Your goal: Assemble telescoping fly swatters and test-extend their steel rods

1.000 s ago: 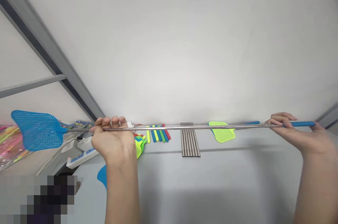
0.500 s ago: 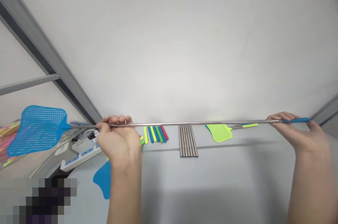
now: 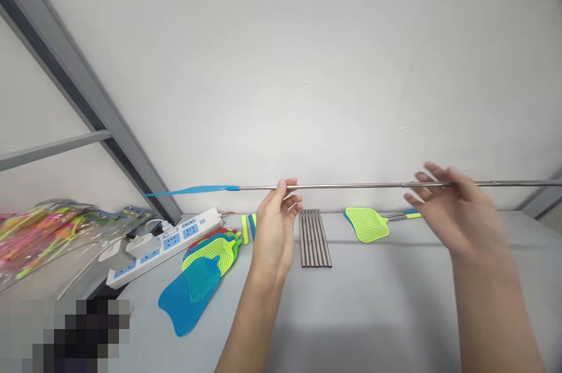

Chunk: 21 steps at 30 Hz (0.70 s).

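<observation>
Above the steel tubes (image 3: pixel 315 238), a blue fly swatter (image 3: pixel 353 186) stretches sideways — head (image 3: pixel 204 189) and rod (image 3: pixel 329 187) joined — pinched by the left hand (image 3: pixel 277 215), the right hand (image 3: pixel 456 203) loosely open at it; left of the tubes, loose swatter heads (image 3: pixel 188 297) look unfitted.

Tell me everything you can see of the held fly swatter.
The fly swatter has a blue, plastic-looking head, seen nearly edge-on at the left, on a thin, shiny, metal-looking rod. It runs roughly level above the table; its right end leaves the view, hiding any handle. The left hand pinches the rod; the right hand, fingers spread, is at it further right.
</observation>
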{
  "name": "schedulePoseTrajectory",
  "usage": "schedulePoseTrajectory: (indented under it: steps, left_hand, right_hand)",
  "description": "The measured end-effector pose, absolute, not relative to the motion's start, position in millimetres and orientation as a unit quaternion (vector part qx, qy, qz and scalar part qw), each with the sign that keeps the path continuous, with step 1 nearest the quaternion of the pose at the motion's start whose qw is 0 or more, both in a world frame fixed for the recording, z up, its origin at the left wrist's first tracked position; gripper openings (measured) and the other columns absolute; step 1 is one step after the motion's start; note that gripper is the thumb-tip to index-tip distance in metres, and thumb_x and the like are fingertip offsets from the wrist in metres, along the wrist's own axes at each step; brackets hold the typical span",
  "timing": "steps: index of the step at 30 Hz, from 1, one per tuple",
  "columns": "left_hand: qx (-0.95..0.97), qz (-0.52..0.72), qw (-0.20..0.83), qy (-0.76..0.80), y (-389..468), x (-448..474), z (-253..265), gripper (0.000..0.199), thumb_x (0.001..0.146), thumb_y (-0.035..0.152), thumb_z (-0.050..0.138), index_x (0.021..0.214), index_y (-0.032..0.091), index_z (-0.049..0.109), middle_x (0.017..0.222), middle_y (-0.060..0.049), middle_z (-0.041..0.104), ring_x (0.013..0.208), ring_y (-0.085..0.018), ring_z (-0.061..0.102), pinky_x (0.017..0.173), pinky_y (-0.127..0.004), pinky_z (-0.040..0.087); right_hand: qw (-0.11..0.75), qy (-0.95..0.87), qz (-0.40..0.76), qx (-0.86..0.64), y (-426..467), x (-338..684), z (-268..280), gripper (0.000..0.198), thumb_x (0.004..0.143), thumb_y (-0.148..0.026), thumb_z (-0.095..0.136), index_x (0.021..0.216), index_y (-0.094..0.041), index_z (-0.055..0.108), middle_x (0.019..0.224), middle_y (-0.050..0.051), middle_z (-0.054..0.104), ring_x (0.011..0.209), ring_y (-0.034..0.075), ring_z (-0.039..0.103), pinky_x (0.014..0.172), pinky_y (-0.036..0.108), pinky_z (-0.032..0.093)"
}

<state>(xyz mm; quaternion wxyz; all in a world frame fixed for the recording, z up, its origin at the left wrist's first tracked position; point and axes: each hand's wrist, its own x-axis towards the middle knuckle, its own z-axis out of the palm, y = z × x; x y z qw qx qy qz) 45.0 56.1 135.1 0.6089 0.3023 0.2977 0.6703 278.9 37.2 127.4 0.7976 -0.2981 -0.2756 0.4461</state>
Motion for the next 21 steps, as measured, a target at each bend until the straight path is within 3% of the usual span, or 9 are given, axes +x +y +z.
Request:
schedulePoseTrajectory:
  steps: [4,8,21]
  left_hand:
    - [0.337,0.625,0.636,0.304,51,53,135,0.019,0.069,0.027,0.058,0.08,0.014,0.063,0.09,-0.005,0.057,0.064,-0.009,0.052,0.06,-0.023,0.04]
    - [0.361,0.587,0.664,0.291,47,60,132,0.018,0.07,0.026,0.055,0.082,0.014,0.063,0.097,-0.005,0.057,0.065,-0.009,0.053,0.06,-0.023,0.04]
    - [0.302,0.604,0.693,0.253,61,37,134,0.023,0.072,0.032,0.046,0.071,0.013,0.058,0.08,-0.006,0.06,0.061,-0.014,0.054,0.06,-0.027,0.041]
  right_hand:
    - [0.695,-0.349,0.538,-0.326,42,242,126,0.016,0.073,-0.032,0.052,0.065,-0.019,0.058,0.073,0.0,0.053,0.053,0.009,0.044,0.054,0.027,0.04]
    - [0.641,-0.389,0.575,-0.327,44,223,124,0.019,0.075,-0.033,0.051,0.066,-0.018,0.059,0.062,-0.001,0.046,0.051,0.009,0.041,0.053,0.025,0.038]
    - [0.591,-0.428,0.583,-0.356,42,224,122,0.023,0.078,-0.033,0.045,0.068,-0.017,0.058,0.064,0.0,0.044,0.056,0.01,0.04,0.055,0.024,0.036]
